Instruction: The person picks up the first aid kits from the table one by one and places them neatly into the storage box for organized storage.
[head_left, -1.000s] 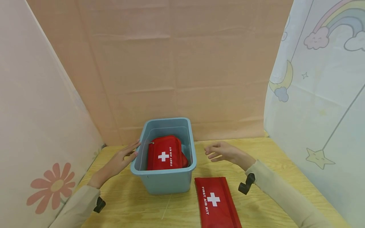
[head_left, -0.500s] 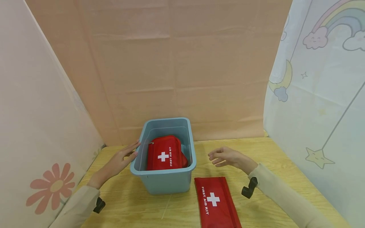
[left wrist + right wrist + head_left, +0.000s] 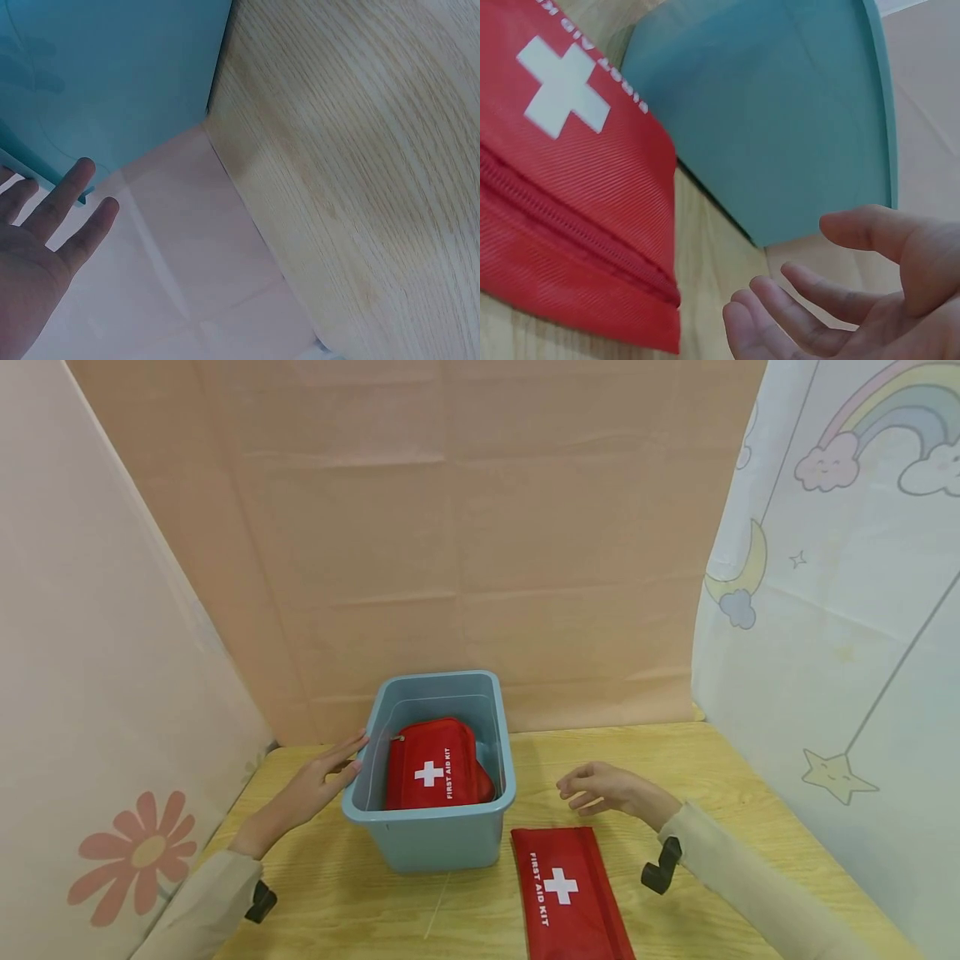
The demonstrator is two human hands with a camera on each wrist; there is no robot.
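Note:
A blue plastic bin stands on the wooden table, with a red first aid kit pouch inside it. My left hand lies flat with straight fingers against the bin's left wall. A second red first aid kit pouch lies flat on the table right of the bin, seen close in the right wrist view. My right hand hovers just beyond that pouch, fingers loosely curled and holding nothing.
The wooden table is boxed in by a peach cloth backdrop, a flower-print panel on the left and a rainbow-and-star curtain on the right. Bare wood stretches right of the pouch.
My right hand has drawn back from the bin's right side, moving toward me and down to the flat pouch. The left hand and both pouches stay put.

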